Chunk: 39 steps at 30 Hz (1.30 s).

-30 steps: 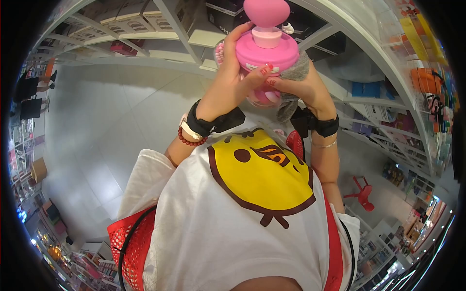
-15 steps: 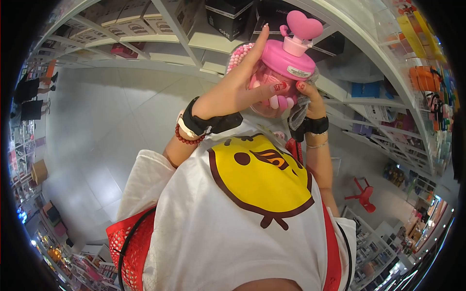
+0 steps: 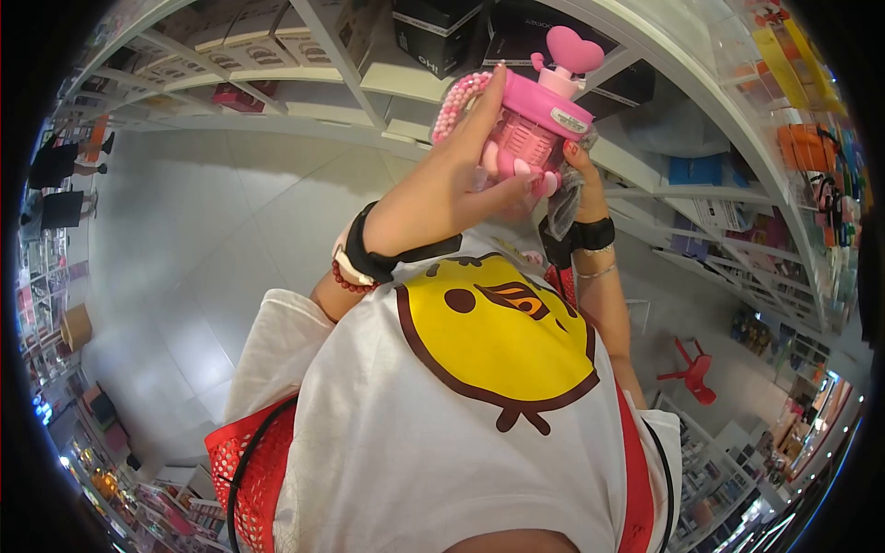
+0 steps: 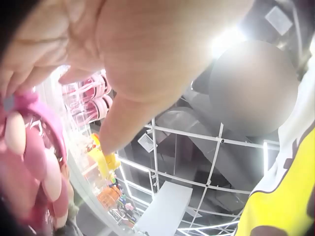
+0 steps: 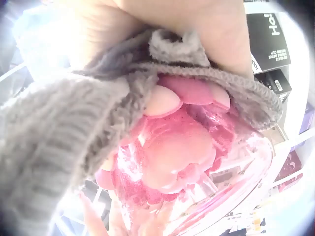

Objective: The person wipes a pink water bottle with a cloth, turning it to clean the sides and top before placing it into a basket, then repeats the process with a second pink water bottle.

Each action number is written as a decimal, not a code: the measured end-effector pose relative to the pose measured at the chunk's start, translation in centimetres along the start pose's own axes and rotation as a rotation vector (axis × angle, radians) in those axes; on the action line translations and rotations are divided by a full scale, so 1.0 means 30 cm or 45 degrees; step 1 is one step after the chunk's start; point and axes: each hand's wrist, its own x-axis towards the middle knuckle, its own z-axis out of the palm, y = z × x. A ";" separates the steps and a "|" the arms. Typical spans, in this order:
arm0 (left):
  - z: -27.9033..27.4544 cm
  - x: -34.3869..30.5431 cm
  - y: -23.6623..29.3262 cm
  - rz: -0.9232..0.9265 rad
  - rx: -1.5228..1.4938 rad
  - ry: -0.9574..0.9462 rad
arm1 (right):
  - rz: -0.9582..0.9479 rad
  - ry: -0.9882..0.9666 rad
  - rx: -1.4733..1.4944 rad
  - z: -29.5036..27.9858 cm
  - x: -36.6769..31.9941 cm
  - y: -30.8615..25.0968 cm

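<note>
A: Item, movement since the earlier head frame: pink cup (image 3: 527,140), tilted further, lid (image 3: 542,100) leaning towards the person's right; left hand (image 3: 433,194), its thumb now lower down the cup.

B: Condition of hands?

A: Left: fingers extended along the side, thumb apart from them. Right hand (image 3: 590,184): clasped about the cup's far side through grey fabric (image 5: 74,128); some fingertips hidden.

B: Likely faults?

A: One, a slip: loose fabric under the right palm could slide on the smooth wall. Two, a drop: the tilted, top-heavy cup could roll off the open left fingers. Three, a snag: the beaded strap (image 3: 459,100) could catch on the shelf (image 3: 396,81).

B: Location and appearance?

A: Raised between both hands, before the shelf. Pink lid, heart topper (image 3: 574,51), white label (image 3: 567,120); transparent wall, ribbed pink interior, rounded pink and cream pieces lower down.
</note>
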 end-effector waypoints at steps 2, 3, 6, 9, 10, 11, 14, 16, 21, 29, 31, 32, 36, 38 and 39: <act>-0.030 -0.020 0.030 0.033 0.158 0.036 | -0.010 0.006 0.110 -0.003 0.009 0.003; -0.062 -0.029 0.024 0.001 0.036 0.142 | -0.012 0.012 0.124 -0.001 0.005 -0.002; -0.135 0.000 0.003 0.020 -0.197 0.629 | -0.011 0.006 0.143 -0.003 -0.012 -0.024; -0.154 0.047 -0.136 -0.029 -0.140 0.554 | 0.017 -0.053 0.114 -0.014 -0.023 -0.036; -0.136 0.065 -0.172 -0.066 -0.230 0.468 | 0.006 -0.072 0.063 -0.008 -0.021 -0.034; -0.120 0.064 -0.184 -0.194 -0.339 0.395 | -0.008 -0.090 0.012 0.002 -0.015 -0.031; -0.063 0.068 -0.132 -0.508 -0.496 0.262 | 0.010 -0.088 -0.053 0.005 0.001 -0.029; -0.055 0.062 -0.133 -0.524 -0.797 0.232 | -0.020 -0.027 -0.143 0.012 0.004 -0.021; -0.044 0.059 -0.145 -0.551 -0.957 0.330 | 0.058 0.021 -0.189 0.027 0.034 -0.043; -0.036 0.053 -0.119 -0.321 -0.689 0.484 | -0.149 0.361 -0.786 0.127 -0.016 -0.091; -0.019 0.061 -0.090 -0.304 -0.628 0.511 | -0.175 0.441 -0.983 0.160 -0.041 -0.098; -0.010 0.067 -0.079 -0.271 -0.582 0.530 | -0.189 0.455 -1.053 0.204 -0.060 -0.102; 0.034 0.078 -0.101 -0.280 -0.534 0.582 | -0.340 0.375 -1.251 0.230 -0.090 -0.044; 0.044 0.078 -0.110 -0.273 -0.566 0.605 | -0.575 0.398 -1.524 0.240 -0.097 0.024; 0.047 0.078 -0.116 -0.270 -0.582 0.616 | -0.677 0.447 -1.754 0.241 -0.101 0.056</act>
